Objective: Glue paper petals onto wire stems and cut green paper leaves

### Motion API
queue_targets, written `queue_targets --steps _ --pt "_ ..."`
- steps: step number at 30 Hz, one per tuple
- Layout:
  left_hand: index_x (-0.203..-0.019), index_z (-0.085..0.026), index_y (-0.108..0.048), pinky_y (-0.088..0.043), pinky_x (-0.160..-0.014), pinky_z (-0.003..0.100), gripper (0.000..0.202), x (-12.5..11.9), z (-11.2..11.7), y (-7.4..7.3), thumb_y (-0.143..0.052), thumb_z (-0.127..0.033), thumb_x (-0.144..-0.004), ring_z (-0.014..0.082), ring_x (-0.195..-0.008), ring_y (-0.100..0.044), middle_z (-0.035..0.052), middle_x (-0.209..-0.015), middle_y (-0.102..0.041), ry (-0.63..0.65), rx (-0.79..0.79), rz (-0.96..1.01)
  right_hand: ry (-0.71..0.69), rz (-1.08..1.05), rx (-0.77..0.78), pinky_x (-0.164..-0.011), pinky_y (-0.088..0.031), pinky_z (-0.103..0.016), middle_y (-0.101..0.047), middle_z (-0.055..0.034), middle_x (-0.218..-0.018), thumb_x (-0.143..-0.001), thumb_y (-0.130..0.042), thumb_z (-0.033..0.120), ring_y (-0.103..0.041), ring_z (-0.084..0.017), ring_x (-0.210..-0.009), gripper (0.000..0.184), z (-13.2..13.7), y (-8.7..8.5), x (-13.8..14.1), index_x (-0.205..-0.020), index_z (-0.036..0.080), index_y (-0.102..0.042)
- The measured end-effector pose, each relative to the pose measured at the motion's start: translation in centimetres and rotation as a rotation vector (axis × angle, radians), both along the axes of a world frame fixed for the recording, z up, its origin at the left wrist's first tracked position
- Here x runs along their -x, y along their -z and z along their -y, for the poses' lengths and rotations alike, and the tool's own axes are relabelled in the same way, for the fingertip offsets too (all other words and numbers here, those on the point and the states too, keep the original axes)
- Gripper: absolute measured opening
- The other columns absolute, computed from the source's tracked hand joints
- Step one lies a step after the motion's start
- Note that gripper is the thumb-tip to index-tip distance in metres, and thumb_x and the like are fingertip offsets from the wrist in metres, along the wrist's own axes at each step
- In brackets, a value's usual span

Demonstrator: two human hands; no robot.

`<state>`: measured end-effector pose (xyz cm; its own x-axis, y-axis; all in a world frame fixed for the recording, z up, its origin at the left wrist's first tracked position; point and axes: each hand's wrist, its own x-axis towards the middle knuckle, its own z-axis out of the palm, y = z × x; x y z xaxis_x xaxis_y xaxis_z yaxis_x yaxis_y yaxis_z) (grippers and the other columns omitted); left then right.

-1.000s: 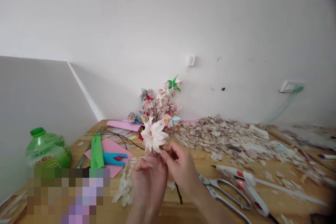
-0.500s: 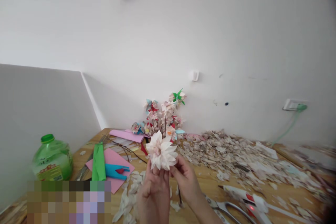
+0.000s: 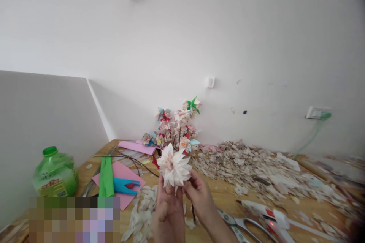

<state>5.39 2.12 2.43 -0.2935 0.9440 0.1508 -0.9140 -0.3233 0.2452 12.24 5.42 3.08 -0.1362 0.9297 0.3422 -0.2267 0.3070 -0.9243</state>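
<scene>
A white handmade flower (image 3: 173, 165) with layered pointed petals and a faint pink centre is held up over the near side of the table. My left hand (image 3: 169, 210) is closed beneath its head, fingers partly hidden by the petals. My right hand (image 3: 201, 195) pinches the flower's lower right edge between thumb and fingers. A thin dark stem (image 3: 193, 212) shows below, beside the right hand. Loose pale petals (image 3: 142, 209) lie left of my left wrist. Scissors (image 3: 242, 224) rest just right of my right forearm.
Behind the flower stands a bunch of similar flowers (image 3: 179, 121) with coloured leaves. Dried petals (image 3: 242, 163) are heaped at the right. A glue gun (image 3: 270, 214) with a red light lies near right. Green crepe paper (image 3: 106, 176), pink paper (image 3: 122, 169) and a green bottle (image 3: 56, 172) are leftward.
The flower and both hands are almost where they were, with the flower tipped slightly. The whole view has shifted a little.
</scene>
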Motion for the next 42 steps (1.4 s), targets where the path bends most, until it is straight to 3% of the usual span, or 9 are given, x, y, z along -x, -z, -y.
queue_targets --steps 6,13,20,27,42 --pt "-0.099 -0.028 -0.063 -0.033 -0.099 0.037 0.06 0.3 0.5 -0.8 -0.046 -0.008 -0.045 0.0225 -0.119 -0.041 0.0007 -0.109 -0.063 0.105 -0.078 -0.031 0.014 -0.023 0.02 -0.042 -0.019 -0.02 -0.04 0.0065 -0.054 -0.066 -0.062 0.04 -0.023 -0.007 -0.045 0.028 0.0 -0.6 -0.2 -0.06 0.019 -0.045" --pt "-0.081 -0.022 -0.067 -0.031 -0.1 0.037 0.047 1.4 0.6 -2.0 -0.041 -0.007 -0.044 0.0207 -0.11 -0.049 0.0047 -0.086 -0.066 0.286 -0.091 -0.032 0.135 0.1 0.023 -0.048 -0.028 -0.022 -0.04 0.0059 -0.052 -0.069 -0.057 0.035 -0.035 -0.01 -0.05 0.023 0.8 -1.8 -0.2 -0.057 0.019 -0.045" --pt "-0.095 -0.019 -0.063 -0.03 -0.1 0.035 0.054 2.3 0.4 -2.4 -0.039 -0.013 -0.047 0.0216 -0.114 -0.046 0.0077 -0.101 -0.064 0.517 -0.099 0.018 0.268 0.225 0.009 -0.05 -0.033 -0.022 -0.044 0.0048 -0.051 -0.072 -0.053 0.032 -0.04 -0.011 -0.05 0.022 2.4 -3.0 0.2 -0.056 0.019 -0.044" --pt "-0.105 -0.016 -0.058 -0.026 -0.103 0.034 0.061 2.1 0.1 -2.3 -0.04 -0.015 -0.048 0.0218 -0.12 -0.041 0.0093 -0.112 -0.06 0.573 -0.095 0.005 0.273 0.218 0.036 -0.046 -0.033 -0.021 -0.045 0.005 -0.048 -0.071 -0.053 0.032 -0.041 -0.01 -0.046 0.02 2.5 -3.1 0.0 -0.057 0.019 -0.046" --pt "-0.12 -0.02 -0.047 -0.027 -0.102 0.037 0.072 1.4 0.8 -2.7 -0.037 -0.012 -0.049 0.0207 -0.121 -0.04 0.0057 -0.119 -0.056 0.549 -0.059 0.014 0.304 0.198 0.023 -0.042 -0.03 -0.02 -0.042 0.0068 -0.043 -0.069 -0.052 0.024 -0.037 -0.008 -0.042 0.019 2.5 -3.6 -0.3 -0.052 0.019 -0.044"
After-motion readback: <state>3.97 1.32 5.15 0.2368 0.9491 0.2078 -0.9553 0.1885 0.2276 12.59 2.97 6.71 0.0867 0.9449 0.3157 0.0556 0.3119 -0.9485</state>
